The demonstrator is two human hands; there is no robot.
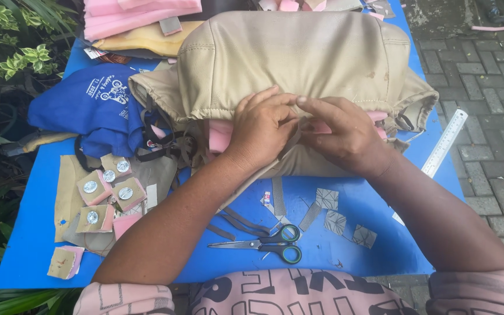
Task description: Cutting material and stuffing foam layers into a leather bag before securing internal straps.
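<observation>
We look down at a tan fabric cover (298, 58), a padded, cushion-like shape with stitched seams, lying across the far half of a blue table (333, 262). Its long axis runs left to right in front of us. Both our hands meet at its near edge, in the middle, where pink foam (220, 137) pokes out from under the fabric.

Our left hand (261, 128) lies palm down on the cover with its fingers curled and pressed together onto the hem. Our right hand (345, 137) sits just beside it, touching it, its fingers bent and pinching the same fold of fabric. Both hands are equally close to the edge; the bulk of the cover lies beyond the fingertips, away from us.

Near us, between our forearms, lie scissors (269, 245) with black and green handles, blades pointing left. Beside them are grey strips and 3 small patterned fabric squares (336, 221). To the left sit 4 small foam-backed tan pads with round silver studs (109, 192), and a blue cloth bag (94, 108) lies beyond them. A white ruler (445, 142) lies slanted at the right edge. Pink foam sheets (135, 14) are stacked at the far left.
</observation>
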